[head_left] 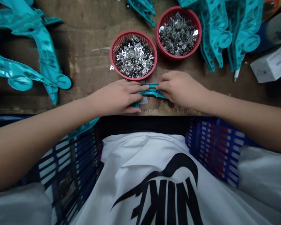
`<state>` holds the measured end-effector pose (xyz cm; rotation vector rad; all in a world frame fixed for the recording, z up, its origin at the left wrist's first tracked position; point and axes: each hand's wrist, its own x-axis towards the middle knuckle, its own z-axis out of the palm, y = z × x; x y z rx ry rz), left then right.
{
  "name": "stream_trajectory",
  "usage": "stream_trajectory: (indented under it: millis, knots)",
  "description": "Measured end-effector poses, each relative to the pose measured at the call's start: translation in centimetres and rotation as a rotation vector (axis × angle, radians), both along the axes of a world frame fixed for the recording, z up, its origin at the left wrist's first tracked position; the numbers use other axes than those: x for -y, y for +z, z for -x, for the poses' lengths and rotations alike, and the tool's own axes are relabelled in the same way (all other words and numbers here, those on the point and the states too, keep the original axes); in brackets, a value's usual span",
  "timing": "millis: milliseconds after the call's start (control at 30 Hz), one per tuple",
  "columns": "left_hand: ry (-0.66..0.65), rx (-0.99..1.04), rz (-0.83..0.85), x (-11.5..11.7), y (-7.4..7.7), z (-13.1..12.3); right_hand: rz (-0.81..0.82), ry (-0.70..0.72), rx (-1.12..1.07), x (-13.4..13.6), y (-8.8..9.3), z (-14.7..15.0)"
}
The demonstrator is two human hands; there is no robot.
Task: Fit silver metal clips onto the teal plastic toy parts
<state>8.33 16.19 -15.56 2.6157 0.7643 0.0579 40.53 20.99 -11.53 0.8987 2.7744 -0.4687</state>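
Observation:
A long teal plastic part (152, 89) lies across the table near its front edge, its two ends covered by my hands. My left hand (118, 96) rests over the left end, fingers stretched along it and pressing it down. At the right, my right hand (176, 87) has its thumb and fingers pinched together on the part; any small piece between the fingertips is hidden. Just beyond the hands stands a red basket (111, 59) full of small shiny metal pieces (135, 57). Another red basket (199, 43), holding darker metal pieces (178, 34), is behind it to the right.
Teal plastic parts (45, 47) lie in a pile at the left, with more teal parts (215, 34) at the back right. A white box (271, 64) sits at the far right. Blue plastic crates (71, 162) flank my lap below the wooden table (89, 37).

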Motion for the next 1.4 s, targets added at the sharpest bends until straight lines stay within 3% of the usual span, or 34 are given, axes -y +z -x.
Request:
stream_trajectory:
  millis: [367,533,700,900,1067,1233,1400]
  knots:
    - [0.047,0.003,0.003,0.8,-0.1,-0.7,-0.14,-0.106,0.078,-3.5,0.6,-2.1]
    - [0.115,-0.045,0.005,1.6,0.4,-1.6,-0.187,-0.009,0.07,-2.1,1.6,-1.2]
    - [0.2,-0.011,0.007,2.5,0.2,-2.4,-0.115,0.158,0.106,-0.5,2.1,-0.2]
    - [0.227,-0.003,-0.003,2.7,-0.2,-2.9,-0.093,0.177,0.048,-0.7,0.7,-0.5]
    - [0.21,-0.004,-0.036,2.5,-0.3,-3.0,-0.065,0.122,0.12,-0.5,1.8,1.0]
    - [0.2,-0.026,-0.069,2.3,-0.3,-3.1,-0.1,0.169,0.237,-0.1,2.7,1.8]
    - [0.211,0.001,-0.066,2.2,-0.6,-3.2,-0.182,0.201,0.134,-0.2,1.1,1.8]
